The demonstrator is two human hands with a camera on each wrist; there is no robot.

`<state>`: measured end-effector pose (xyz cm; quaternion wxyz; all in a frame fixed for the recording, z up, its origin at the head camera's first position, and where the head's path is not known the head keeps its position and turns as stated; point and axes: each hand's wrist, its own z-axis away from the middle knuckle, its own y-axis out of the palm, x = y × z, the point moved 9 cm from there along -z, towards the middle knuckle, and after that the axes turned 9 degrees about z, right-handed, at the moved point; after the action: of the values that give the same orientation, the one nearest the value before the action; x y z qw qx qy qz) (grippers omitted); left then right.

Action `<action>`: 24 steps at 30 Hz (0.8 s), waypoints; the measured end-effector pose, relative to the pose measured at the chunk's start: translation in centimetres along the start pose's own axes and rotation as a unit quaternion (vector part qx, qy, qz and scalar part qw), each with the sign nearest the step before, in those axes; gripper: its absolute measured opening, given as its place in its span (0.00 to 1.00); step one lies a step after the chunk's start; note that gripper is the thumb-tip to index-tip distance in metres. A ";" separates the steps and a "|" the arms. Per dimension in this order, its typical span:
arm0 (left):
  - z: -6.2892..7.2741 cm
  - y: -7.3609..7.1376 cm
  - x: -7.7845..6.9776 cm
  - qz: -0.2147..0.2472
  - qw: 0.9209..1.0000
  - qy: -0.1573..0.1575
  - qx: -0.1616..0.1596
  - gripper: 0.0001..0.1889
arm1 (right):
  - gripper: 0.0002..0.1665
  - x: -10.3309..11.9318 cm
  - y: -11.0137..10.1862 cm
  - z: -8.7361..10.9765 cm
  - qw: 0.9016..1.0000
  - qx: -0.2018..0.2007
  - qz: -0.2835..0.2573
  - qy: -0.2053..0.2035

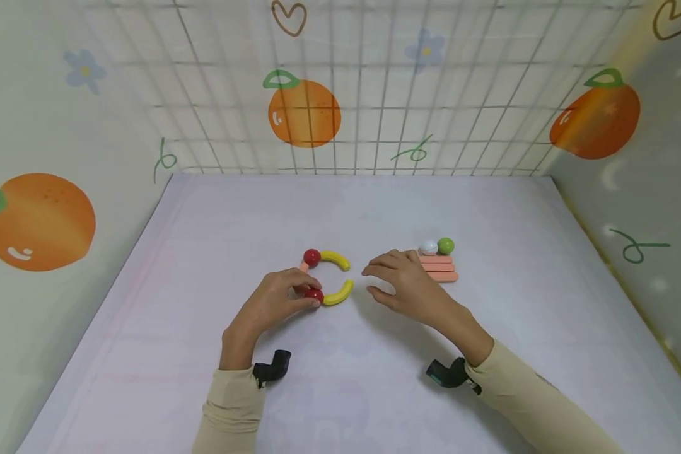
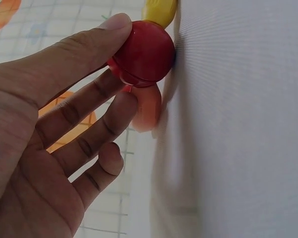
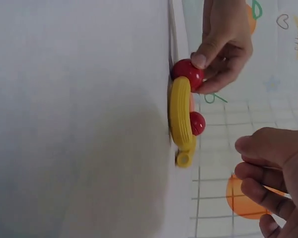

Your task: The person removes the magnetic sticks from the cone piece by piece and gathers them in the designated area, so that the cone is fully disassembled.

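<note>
Ball (image 2: pixel 148 53), red, pinched in left grip (image 1: pixel 275 295)

Between the thumb and fingers of the left hand (image 1: pixel 273 295), a red ball (image 1: pixel 314 294) is showing a smooth, glossy, plastic-looking shell with a fine seam; just beyond that hand, a second red ball (image 1: pixel 312 257) is shining likewise. Between the hands, curved yellow pieces (image 1: pixel 339 295) are looking like moulded plastic, lightly ridged lengthwise, with a soft sheen. Just past the right hand (image 1: pixel 410 287), pink sticks (image 1: pixel 441 267) are appearing smooth, while a white ball (image 1: pixel 428 247) and a green ball (image 1: pixel 445 245) are catching glossy highlights. Beneath both hands, the pale table covering (image 1: pixel 340 391) is looking matt and cloth-like. Behind them, beige sleeves (image 1: pixel 234 403) are creasing as matt cloth.
</note>
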<state>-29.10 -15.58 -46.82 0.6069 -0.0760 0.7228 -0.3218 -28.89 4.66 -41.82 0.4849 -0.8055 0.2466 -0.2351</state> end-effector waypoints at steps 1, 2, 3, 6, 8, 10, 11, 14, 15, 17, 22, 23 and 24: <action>-0.1 0.1 0.0 -0.001 1.000 0.001 0.002 0.13 | 0.14 0.3 0.3 -0.2 1.000 0.008 0.001 -0.002; -0.1 0.1 0.0 -0.002 1.000 0.003 0.004 0.13 | 0.15 0.5 0.7 -0.5 1.000 0.016 0.003 -0.006; -0.1 0.2 0.0 -0.003 1.000 0.004 0.005 0.13 | 0.15 0.7 1.0 -0.7 1.000 0.023 0.006 -0.010; -0.1 0.2 -0.1 -0.006 1.000 0.007 0.007 0.12 | 0.16 1.4 2.0 -1.3 0.999 0.044 0.009 -0.028; -0.2 0.1 -0.2 -0.009 1.000 0.013 0.005 0.13 | 0.16 1.9 2.7 -1.7 0.998 0.054 0.009 -0.041; -0.3 -0.1 -0.3 -0.013 1.000 0.019 0.002 0.13 | 0.16 2.2 3.4 -2.1 0.997 0.063 0.010 -0.053; -0.3 -0.2 -0.4 -0.015 1.000 0.022 0.001 0.13 | 0.15 2.4 3.7 -2.3 0.996 0.067 0.013 -0.060; -0.3 -0.3 -0.5 -0.018 1.000 0.024 0.000 0.13 | 0.15 3.0 4.5 -2.7 0.993 0.077 0.033 -0.078; -0.3 -0.3 -0.5 -0.021 1.000 0.023 0.002 0.14 | 0.15 3.2 4.8 -2.8 0.992 0.080 0.040 -0.085; -0.1 -0.1 -0.4 -0.021 1.000 0.017 0.006 0.14 | 0.14 3.7 5.2 -2.8 0.990 0.086 0.052 -0.097; 0.3 0.1 -0.3 -0.023 1.000 0.021 0.002 0.13 | 0.13 4.3 6.0 -2.8 0.986 0.092 0.080 -0.112; 0.2 0.1 -0.4 -0.025 0.999 0.025 0.000 0.13 | 0.13 4.4 6.1 -2.9 0.985 0.093 0.088 -0.115; 0.2 0.0 -0.5 -0.031 0.999 0.028 -0.001 0.13 | 0.13 4.5 6.2 -3.0 0.984 0.096 0.094 -0.120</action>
<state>-28.81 -15.35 -46.42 0.5760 -0.0900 0.7373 -0.3412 -28.36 -2.69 -45.49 0.6060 -0.7508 0.2372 -0.1130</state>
